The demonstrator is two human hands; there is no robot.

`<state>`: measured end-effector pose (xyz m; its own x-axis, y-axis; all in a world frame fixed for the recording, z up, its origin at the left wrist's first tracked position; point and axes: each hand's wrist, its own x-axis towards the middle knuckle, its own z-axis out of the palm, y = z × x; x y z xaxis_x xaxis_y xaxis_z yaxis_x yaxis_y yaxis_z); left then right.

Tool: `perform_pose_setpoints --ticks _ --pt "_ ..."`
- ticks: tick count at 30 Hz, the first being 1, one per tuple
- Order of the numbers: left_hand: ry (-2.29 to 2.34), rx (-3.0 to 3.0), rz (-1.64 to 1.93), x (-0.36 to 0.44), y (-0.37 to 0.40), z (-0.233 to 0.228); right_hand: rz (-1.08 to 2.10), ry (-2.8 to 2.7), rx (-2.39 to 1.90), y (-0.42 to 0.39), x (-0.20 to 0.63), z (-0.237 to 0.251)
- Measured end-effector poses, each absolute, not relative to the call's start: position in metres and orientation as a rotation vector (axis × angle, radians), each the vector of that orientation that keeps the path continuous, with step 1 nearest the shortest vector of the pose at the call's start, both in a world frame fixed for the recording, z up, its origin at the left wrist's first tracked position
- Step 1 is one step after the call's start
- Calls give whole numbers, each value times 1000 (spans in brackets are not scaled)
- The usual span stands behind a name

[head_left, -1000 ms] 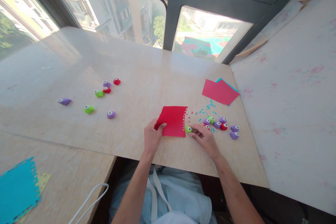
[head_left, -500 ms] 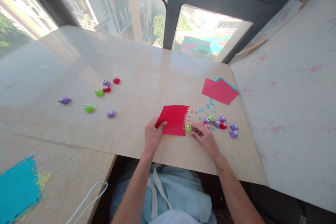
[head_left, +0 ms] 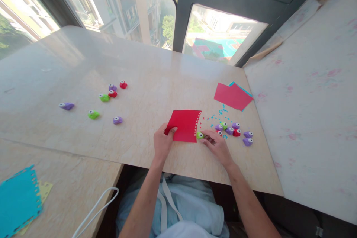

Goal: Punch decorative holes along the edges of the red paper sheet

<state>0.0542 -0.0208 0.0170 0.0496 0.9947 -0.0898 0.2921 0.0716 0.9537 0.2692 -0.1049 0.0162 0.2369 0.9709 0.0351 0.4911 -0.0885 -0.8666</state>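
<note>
Near the desk's (head_left: 139, 67) front edge, the left hand (head_left: 162, 143) pinches the red paper's (head_left: 184, 125) near-left corner; the right hand (head_left: 217, 145) grips a green punch (head_left: 199, 135) at its right edge.

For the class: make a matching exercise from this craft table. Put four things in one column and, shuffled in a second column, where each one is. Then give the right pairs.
Things:
1. green punch
2. red sheet
3. stacked red and blue paper
4. blue punched sheet

Places:
A. far right of the table
B. lower table, bottom left
C. under the left hand
D. at the right hand fingers

Pairs: 1-D, 2-C, 3-A, 4-B
</note>
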Motion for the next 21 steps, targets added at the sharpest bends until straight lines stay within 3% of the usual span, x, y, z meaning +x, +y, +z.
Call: perform_pose_setpoints --ticks 21 --pt "1496 1417 917 60 -20 17 710 -1407 -1709 -104 271 14"
